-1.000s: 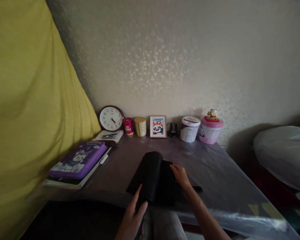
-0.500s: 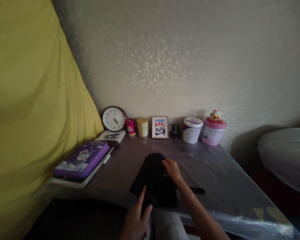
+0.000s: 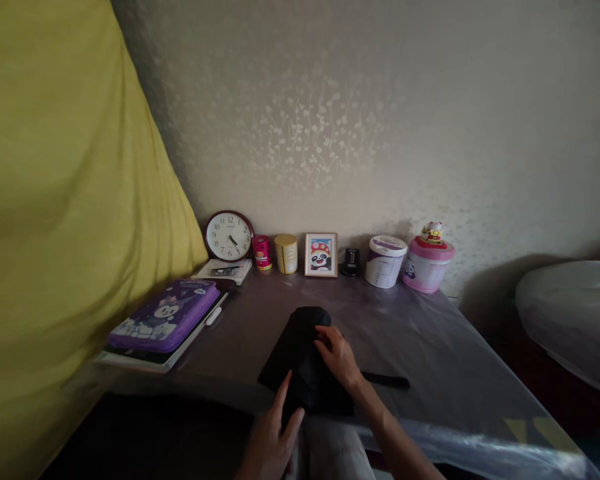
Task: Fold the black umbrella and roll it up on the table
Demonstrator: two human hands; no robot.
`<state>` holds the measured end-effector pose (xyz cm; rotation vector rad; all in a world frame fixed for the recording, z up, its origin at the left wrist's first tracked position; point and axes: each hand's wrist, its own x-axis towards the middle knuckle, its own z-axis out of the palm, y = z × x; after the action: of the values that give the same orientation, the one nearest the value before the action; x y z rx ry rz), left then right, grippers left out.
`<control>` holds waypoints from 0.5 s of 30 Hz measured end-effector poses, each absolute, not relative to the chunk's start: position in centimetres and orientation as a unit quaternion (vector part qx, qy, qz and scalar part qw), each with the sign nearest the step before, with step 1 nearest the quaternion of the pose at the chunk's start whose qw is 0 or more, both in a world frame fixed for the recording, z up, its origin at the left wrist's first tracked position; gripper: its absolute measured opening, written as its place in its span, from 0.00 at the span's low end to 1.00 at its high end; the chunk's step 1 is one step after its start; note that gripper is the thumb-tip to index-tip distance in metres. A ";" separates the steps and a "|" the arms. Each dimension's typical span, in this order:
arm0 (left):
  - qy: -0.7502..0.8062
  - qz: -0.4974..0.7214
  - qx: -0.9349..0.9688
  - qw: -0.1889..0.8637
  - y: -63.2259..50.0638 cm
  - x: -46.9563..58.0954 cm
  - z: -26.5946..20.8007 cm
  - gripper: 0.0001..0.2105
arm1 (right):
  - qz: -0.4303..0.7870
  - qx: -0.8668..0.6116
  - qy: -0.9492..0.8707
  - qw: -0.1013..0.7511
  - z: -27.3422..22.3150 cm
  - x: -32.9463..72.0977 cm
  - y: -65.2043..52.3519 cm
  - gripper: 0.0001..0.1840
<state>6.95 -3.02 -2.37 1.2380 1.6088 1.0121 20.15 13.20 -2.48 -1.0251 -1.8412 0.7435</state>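
Observation:
A folded piece of black cloth [image 3: 293, 347], with a narrow black strap [image 3: 387, 380] sticking out to its right, lies near the front of the table. My right hand [image 3: 337, 357] bends over its upper right part, fingertips pinched on a fold of the fabric. At the cloth's near edge rests my left hand [image 3: 277, 427], index finger and thumb stretched apart against it; its other fingers are mostly hidden. Whether the cloth is a bag or a garment, I cannot tell.
A purple zip case [image 3: 165, 317] lies on books at the left, beside a yellow curtain [image 3: 70, 200]. Along the wall stand a clock [image 3: 229, 236], a pink can [image 3: 262, 253], a yellow-lidded tin [image 3: 286, 255], a picture frame [image 3: 321, 255], a white tub [image 3: 386, 262] and a pink-lidded tub [image 3: 427, 265].
My right hand has moved left across the cloth, carrying its right side over toward the middle. My left hand has stayed in place.

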 end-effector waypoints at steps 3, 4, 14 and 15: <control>0.644 0.390 0.491 0.438 -3.0 6.9 -2.5 0.34 | 0.219 -0.369 -0.780 0.455 -2.9 19.8 11.7 0.15; 0.646 0.388 0.491 0.437 -3.0 6.9 -2.6 0.33 | 0.198 -0.364 -0.788 0.456 -2.9 19.7 11.2 0.15; 0.663 0.386 0.516 0.381 -2.9 7.0 -2.8 0.35 | 0.115 -0.286 -0.853 0.422 -2.6 18.8 7.5 0.14; 0.665 0.383 0.521 0.374 -2.8 7.0 -2.8 0.34 | 0.118 -0.281 -0.854 0.422 -2.6 18.8 7.3 0.14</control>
<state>6.99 -2.85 -2.80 1.3345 1.7024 0.9802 18.76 7.33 -2.62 -0.7035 -2.1392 0.2959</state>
